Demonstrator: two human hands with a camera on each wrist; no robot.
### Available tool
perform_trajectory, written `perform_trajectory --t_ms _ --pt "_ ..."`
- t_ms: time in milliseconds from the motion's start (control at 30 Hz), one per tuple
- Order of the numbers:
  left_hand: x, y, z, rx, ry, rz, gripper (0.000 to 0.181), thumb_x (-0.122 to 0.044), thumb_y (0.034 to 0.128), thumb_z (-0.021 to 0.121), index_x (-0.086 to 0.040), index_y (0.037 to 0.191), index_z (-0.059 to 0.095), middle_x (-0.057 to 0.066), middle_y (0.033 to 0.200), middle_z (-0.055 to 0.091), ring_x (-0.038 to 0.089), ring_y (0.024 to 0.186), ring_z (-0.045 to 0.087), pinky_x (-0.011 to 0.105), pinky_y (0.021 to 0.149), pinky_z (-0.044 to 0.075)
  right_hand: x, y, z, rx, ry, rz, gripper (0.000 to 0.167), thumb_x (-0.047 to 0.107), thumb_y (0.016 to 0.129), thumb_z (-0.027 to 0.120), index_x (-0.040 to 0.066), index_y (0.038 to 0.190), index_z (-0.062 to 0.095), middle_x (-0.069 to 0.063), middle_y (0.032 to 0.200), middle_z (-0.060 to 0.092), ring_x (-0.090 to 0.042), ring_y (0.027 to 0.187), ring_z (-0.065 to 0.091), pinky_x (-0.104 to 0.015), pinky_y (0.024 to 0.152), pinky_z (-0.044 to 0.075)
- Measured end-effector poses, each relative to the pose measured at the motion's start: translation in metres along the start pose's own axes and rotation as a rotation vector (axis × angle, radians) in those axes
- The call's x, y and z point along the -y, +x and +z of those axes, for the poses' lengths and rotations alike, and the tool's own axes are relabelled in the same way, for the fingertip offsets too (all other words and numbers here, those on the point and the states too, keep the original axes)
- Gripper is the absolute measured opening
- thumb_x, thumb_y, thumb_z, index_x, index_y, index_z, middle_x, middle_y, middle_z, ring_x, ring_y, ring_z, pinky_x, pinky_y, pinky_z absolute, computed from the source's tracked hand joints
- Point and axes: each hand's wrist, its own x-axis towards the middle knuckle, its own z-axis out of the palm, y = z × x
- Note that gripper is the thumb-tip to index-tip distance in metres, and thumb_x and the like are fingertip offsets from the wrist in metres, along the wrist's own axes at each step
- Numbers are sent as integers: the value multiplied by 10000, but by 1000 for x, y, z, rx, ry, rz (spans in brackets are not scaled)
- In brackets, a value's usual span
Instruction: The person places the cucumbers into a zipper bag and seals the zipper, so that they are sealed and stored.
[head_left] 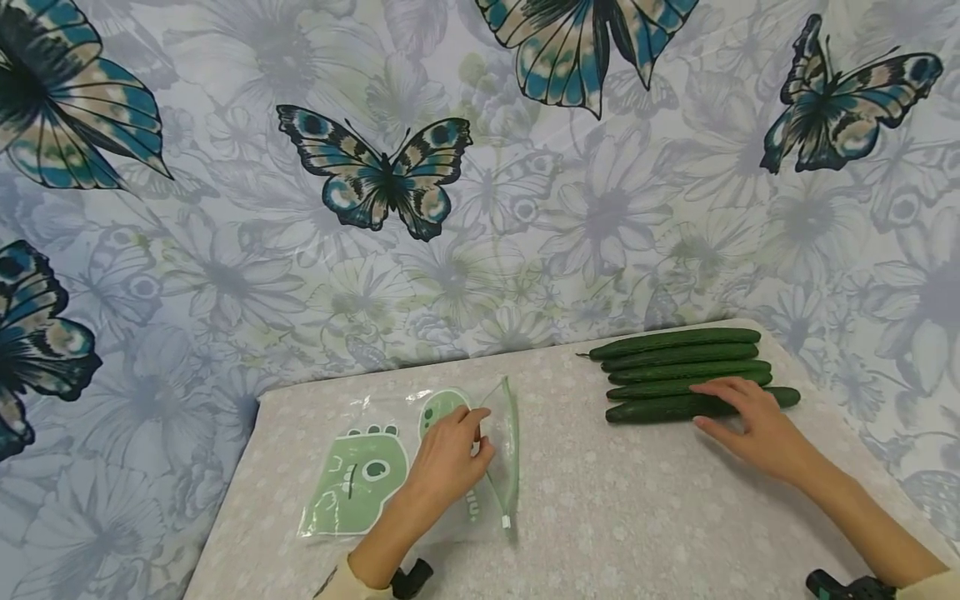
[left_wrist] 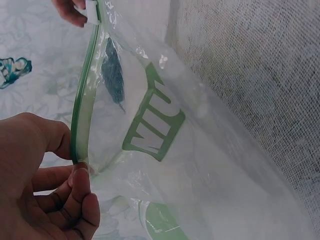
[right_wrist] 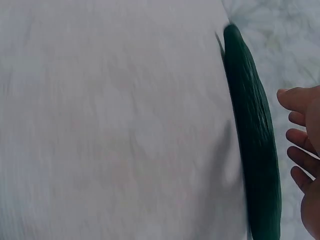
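A clear zip bag point(head_left: 356, 467) with green cartoon prints lies at the left of the table. My left hand point(head_left: 450, 450) is over its open end; in the left wrist view, thumb and fingers pinch the green zip edge point(left_wrist: 80, 120). The white slider point(left_wrist: 92, 12) sits at one end of the zip. At the right, several long dark green cucumbers point(head_left: 682, 367) lie side by side. Above the nearest cucumber point(head_left: 648, 411) is my right hand point(head_left: 757, 429), thumb and fingers spread. In the right wrist view a gap shows between its fingers and the cucumber point(right_wrist: 255, 135).
A pale patterned cloth covers the table point(head_left: 577, 492). Behind it hangs a light floral backdrop point(head_left: 540, 267) with large butterfly prints. A dark wrist device point(head_left: 412, 577) shows at the left sleeve, and another device point(head_left: 847, 586) at the right.
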Motion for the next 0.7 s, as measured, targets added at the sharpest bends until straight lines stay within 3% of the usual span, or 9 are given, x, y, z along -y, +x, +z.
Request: perform_trajectory --t_ms 133,267,400,533,633,700 --pt "1 -1 1 -8 -5 -4 382 -121 904 759 -102 1286 755 -65 827 609 69 699 535 235 641 452 -28 -9 -24 -18 -90 87 540 199 950 815 43 1430 625 -242 1394 619 -482 1200 573 -687 888 417" --pt "2 1 0 -22 -18 -2 383 -115 900 757 -105 1282 756 -61 831 612 70 706 551 229 640 456 -57 -17 -43 12 -151 198 599 265 1025 719 -37 1502 517 -380 1439 544 -631 1224 506 -776 910 360" --pt "2 1 -2 -26 -24 1 388 -120 901 756 -110 1288 755 -62 843 621 71 721 574 228 647 467 -80 -23 -54 57 -124 263 517 230 1060 651 -104 1442 554 -451 1389 571 -680 1216 527 -655 937 434" --pt "2 0 -3 -28 -25 -5 384 -125 905 754 -107 1289 756 -66 843 618 71 718 567 228 646 463 -91 -23 -58 137 -80 328 474 261 1070 640 -78 1401 615 -427 1335 639 -627 1121 653 -479 800 532" --pt "3 -1 -3 -29 -25 -9 381 -124 911 750 -104 1291 756 -70 842 614 70 716 565 225 645 459 -94 -23 -60 183 -55 372 499 311 1078 633 -48 1424 610 -434 1365 622 -627 1117 671 -588 810 581" --pt "3 -1 -3 -31 -27 -9 380 -122 912 749 -102 1291 756 -71 843 614 70 721 571 224 647 462 -95 -24 -61 180 -50 384 498 330 1068 653 -18 1423 624 -420 1377 626 -370 1038 775 -546 805 591"
